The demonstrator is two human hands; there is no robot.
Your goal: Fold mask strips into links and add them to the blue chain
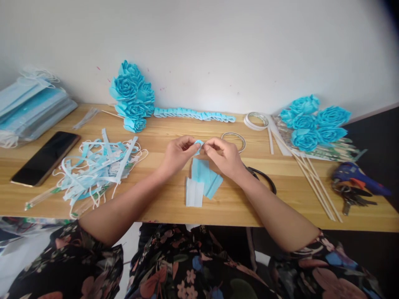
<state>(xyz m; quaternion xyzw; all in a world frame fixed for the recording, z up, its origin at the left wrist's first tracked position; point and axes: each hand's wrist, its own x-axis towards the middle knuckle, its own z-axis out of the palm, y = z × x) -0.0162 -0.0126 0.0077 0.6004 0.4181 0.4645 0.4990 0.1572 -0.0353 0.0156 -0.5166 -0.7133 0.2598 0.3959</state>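
My left hand (181, 153) pinches a small blue fabric piece (198, 143) between thumb and fingers. My right hand (223, 157) is closed at the right edge of the same piece, thumb and forefinger together; much of it is hidden by the fingers. Just below the hands, a light-blue fabric square (200, 168), a tilted blue piece (215, 185) and a whitish piece (194, 194) lie overlapping on the wooden table (165, 207). Behind my right hand lies a thin roll of tape (243, 143), partly covered.
Left: cut mask scraps (93, 170), a phone (46, 158) and packed masks (31, 108). Along the wall: blue fabric roses (132, 97), a row of folded pieces (193, 113) and wider tape (247, 123). Right: more roses (307, 124), sticks (316, 189), keys (352, 195), a blue tool (352, 172).
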